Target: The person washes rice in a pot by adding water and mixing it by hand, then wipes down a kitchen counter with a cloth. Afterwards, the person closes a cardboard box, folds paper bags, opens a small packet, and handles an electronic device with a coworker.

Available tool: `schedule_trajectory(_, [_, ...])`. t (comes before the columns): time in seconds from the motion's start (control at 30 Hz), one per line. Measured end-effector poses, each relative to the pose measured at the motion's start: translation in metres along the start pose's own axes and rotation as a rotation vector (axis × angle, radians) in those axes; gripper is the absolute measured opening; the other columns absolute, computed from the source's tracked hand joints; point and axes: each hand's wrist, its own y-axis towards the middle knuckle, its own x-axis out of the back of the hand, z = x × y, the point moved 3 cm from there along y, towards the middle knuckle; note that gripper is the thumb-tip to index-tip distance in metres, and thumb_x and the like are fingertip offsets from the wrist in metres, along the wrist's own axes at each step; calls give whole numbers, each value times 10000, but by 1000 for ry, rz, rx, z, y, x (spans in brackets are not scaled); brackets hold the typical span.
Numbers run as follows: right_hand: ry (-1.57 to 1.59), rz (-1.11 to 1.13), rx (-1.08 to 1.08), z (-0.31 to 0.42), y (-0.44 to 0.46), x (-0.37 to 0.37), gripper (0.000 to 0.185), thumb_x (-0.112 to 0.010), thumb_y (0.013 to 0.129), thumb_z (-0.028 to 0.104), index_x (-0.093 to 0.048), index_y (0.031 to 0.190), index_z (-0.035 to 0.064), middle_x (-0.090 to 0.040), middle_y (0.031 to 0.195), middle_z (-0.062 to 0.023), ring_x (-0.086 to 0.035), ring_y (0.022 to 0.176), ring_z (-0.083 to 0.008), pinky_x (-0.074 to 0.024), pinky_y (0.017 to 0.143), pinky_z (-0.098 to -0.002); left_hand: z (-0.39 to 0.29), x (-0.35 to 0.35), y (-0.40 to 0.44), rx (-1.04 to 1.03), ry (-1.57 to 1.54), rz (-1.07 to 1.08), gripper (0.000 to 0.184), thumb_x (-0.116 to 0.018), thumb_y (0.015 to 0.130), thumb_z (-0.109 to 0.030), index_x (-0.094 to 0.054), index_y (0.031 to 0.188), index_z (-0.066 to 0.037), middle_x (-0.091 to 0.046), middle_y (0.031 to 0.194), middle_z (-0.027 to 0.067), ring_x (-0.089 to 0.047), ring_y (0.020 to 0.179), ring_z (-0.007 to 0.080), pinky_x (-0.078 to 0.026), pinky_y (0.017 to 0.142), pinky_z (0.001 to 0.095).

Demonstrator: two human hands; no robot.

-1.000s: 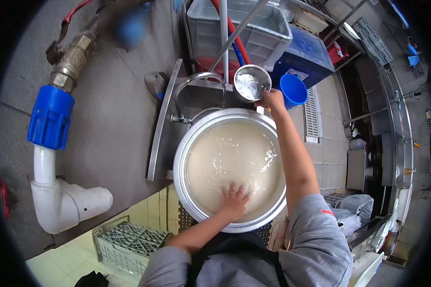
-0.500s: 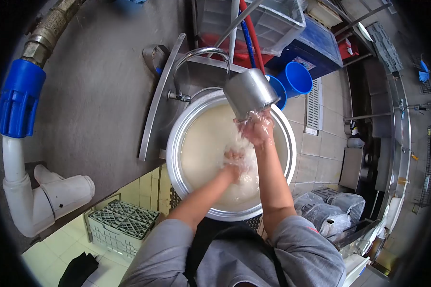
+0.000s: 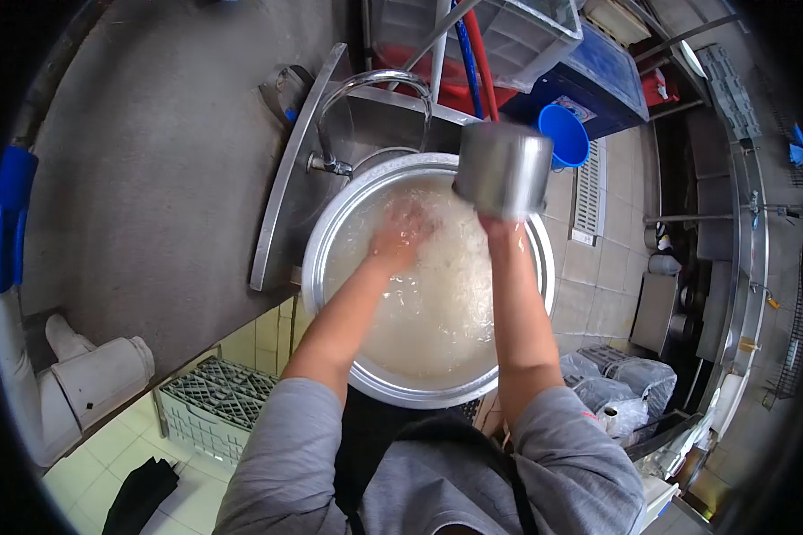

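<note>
A large round metal pot (image 3: 424, 392) holds cloudy, whitish water with ripples and bubbles. My left hand (image 3: 405, 234) is at the water's surface in the upper left part of the pot, blurred, its fingers spread. At the pot's upper right rim, my right hand (image 3: 500, 223) grips a metal cup (image 3: 506, 169), which is tilted over and hides most of the fingers. Water runs on the right wrist. Whether anything is left inside the cup cannot be seen.
A curved faucet (image 3: 326, 120) stands over a metal sink (image 3: 277, 192) behind the pot. Blue bucket (image 3: 564, 135), blue chest (image 3: 598, 80) and clear bin (image 3: 517, 45) stand at the back right. A grey crate (image 3: 214, 406) sits lower left; wrapped bundles (image 3: 620, 392) lie at right.
My right hand brought the cup from beside the faucet to over the pot and tipped it; water was pouring half a second ago. My left hand moved from the pot's near side to its far left.
</note>
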Motion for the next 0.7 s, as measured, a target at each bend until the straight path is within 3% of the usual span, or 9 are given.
schedule_trajectory(0.03, [59, -29, -64, 5, 16, -3, 390, -583, 848, 180, -443, 1195, 70, -552, 1092, -93, -585, 933, -244, -542, 738, -425, 7, 3, 0, 27, -2, -45, 741, -750, 621, -196, -425, 1287, -180, -349, 1371, 76, -307, 1285, 275, -274, 1043, 469])
schedule_trajectory(0.1, [-384, -366, 54, 23, 28, -39, 332, -539, 870, 136, -454, 1175, 37, -556, 1075, -110, -590, 926, -249, -556, 704, -401, 22, -30, 5, 136, -96, -213, 697, -713, 664, -215, -418, 1296, -199, -365, 1351, 80, -284, 1290, 292, -273, 1043, 468])
schedule_trajectory(0.13, [-477, -430, 132, 25, 39, -42, 252, -514, 851, 62, -515, 1092, -12, -591, 1029, -103, -614, 821, -235, -550, 588, -367, 26, -36, 8, 211, -128, -228, 691, -702, 676, -219, -411, 1303, -194, -359, 1356, 81, -274, 1294, 296, -265, 1044, 474])
schedule_trajectory(0.23, [-1193, -404, -21, 3, 90, 1, 238, -490, 824, 58, -551, 1011, -75, -633, 846, -185, -655, 633, -284, -533, 519, -353, 20, -43, 12, 373, -222, -287, 665, -660, 718, -289, -397, 1317, -172, -328, 1386, 88, -246, 1308, 317, -223, 1050, 511])
schedule_trajectory(0.27, [-1596, -342, -162, -3, 99, 7, 336, -503, 774, 181, -574, 991, -65, -608, 948, -284, -622, 911, -338, -488, 752, -406, 11, -42, 14, 418, -254, -309, 659, -644, 733, -322, -394, 1322, -163, -314, 1398, 90, -236, 1313, 325, -206, 1052, 527])
schedule_trajectory(0.3, [-1821, -332, -85, 3, 79, -29, 326, -506, 768, 200, -615, 945, -51, -602, 975, -277, -600, 952, -363, -466, 812, -421, -2, -38, 17, 422, -223, -232, 674, -626, 737, -369, -385, 1329, -156, -296, 1411, 91, -222, 1318, 333, -183, 1052, 541])
schedule_trajectory(0.37, [-1941, -225, -290, -5, 78, -46, 293, -518, 756, 181, -647, 920, -25, -612, 992, -245, -593, 975, -353, -468, 824, -410, -29, -28, 24, 429, -160, -82, 716, -591, 745, -464, -368, 1344, -141, -258, 1436, 93, -194, 1328, 350, -138, 1053, 568])
schedule_trajectory(0.47, [-1979, -143, -376, -4, 77, -53, 300, -535, 748, 183, -653, 956, 1, -614, 1016, -222, -595, 971, -352, -467, 837, -400, -59, -31, 35, 303, -253, -236, 689, -568, 738, -508, -457, 1286, -105, -423, 1315, 138, -239, 1304, 367, -123, 1007, 642])
schedule_trajectory(0.7, [-1968, -42, -393, -11, 87, -38, 292, -541, 750, 174, -654, 946, -11, -610, 1020, -226, -593, 976, -345, -462, 843, -396, -132, -109, 53, -24, -257, 158, 561, -517, 789, -432, -517, 1215, -66, -476, 1250, 182, -238, 1299, 376, -114, 1011, 642])
